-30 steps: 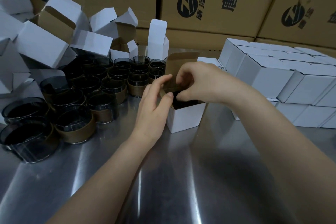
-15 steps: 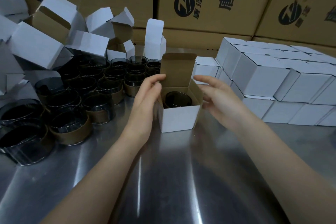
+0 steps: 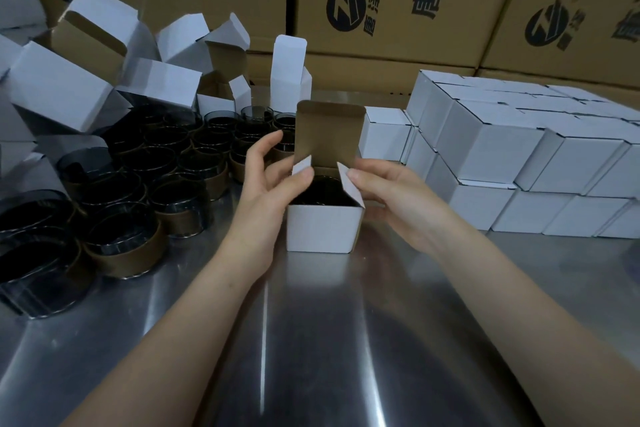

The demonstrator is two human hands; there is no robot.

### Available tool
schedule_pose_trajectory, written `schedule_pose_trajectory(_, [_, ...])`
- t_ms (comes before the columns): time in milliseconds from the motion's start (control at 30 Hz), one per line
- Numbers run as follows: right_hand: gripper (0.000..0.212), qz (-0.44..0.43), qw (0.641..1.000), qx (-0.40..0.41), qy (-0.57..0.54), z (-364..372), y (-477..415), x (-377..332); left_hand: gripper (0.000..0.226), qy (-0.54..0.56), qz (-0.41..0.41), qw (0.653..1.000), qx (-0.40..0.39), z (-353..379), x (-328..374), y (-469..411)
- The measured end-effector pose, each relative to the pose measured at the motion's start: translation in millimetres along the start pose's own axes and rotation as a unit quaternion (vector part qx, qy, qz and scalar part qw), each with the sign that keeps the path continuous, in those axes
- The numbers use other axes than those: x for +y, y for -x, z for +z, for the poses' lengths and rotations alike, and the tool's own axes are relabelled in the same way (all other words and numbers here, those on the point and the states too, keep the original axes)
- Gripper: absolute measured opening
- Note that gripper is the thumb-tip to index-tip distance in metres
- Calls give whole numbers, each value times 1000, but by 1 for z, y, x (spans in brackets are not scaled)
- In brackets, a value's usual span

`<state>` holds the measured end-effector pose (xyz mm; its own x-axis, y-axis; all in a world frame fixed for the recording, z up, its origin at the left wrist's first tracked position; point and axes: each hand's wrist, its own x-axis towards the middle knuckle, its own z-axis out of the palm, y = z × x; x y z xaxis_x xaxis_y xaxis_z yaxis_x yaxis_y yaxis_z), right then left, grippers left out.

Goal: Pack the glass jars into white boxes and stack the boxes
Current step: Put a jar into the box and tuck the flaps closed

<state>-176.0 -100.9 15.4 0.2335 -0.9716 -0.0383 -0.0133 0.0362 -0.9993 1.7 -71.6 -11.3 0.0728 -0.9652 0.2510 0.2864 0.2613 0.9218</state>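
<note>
1. I see one small white cardboard box [image 3: 322,232] standing upright mid-desk on the brushed steel desk [image 3: 311,340], with its top open.
2. A dark glass jar [image 3: 323,191] sits inside it, rim below the box's top edge. Only its upper part shows.
3. The lid flap [image 3: 329,135], brown on the inside, stands straight up at the box's far side. Both side flaps tilt inward over the jar, not flat.
4. The left hand [image 3: 268,184] is at the box's left side, thumb tip pressing the left side flap [image 3: 300,166]. Its fingers [image 3: 268,146] are loosely extended past the box's far-left corner and wrapped round nothing.
5. The right hand [image 3: 394,194] is at the box's right side, with one fingertip on the right side flap [image 3: 346,180]. The other fingers are lightly bent beside the right wall, gripping nothing. I can't tell if they touch the wall.
6. On the left side of the desk is a cluster of dark glass jars with brown bands [image 3: 145,184], upright and packed close.
7. At the back-left corner is a heap of open white boxes [image 3: 69,90], lying at odd angles.
8. On the right side of the desk are closed white boxes [image 3: 502,156], stacked in two layers.
9. Brown printed cartons [image 3: 381,0] form a wall behind the desk's back edge.
</note>
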Motion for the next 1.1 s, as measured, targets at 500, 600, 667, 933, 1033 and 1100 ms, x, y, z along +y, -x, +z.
schedule_pose_trajectory(500, [22,-74,992,47,89,12,2,-2,53,-34,-37,998,-21,2,-8,-4])
schedule_pose_trajectory(600, [24,-92,990,48,95,13,3,-1,48,-28,-35,999,-22,2,-8,-4])
schedule_pose_trajectory(667, [27,-112,987,51,99,14,3,0,41,-26,-27,999,-23,2,-9,-3])
schedule_pose_trajectory(933, [26,-143,980,39,130,15,5,0,41,-13,-10,1000,0,5,-5,-1])
schedule_pose_trajectory(1033, [22,-156,973,50,163,16,6,0,45,0,4,1000,10,6,0,0])
schedule_pose_trajectory(1100, [22,-167,964,60,196,17,7,1,48,10,8,1000,21,6,4,0])
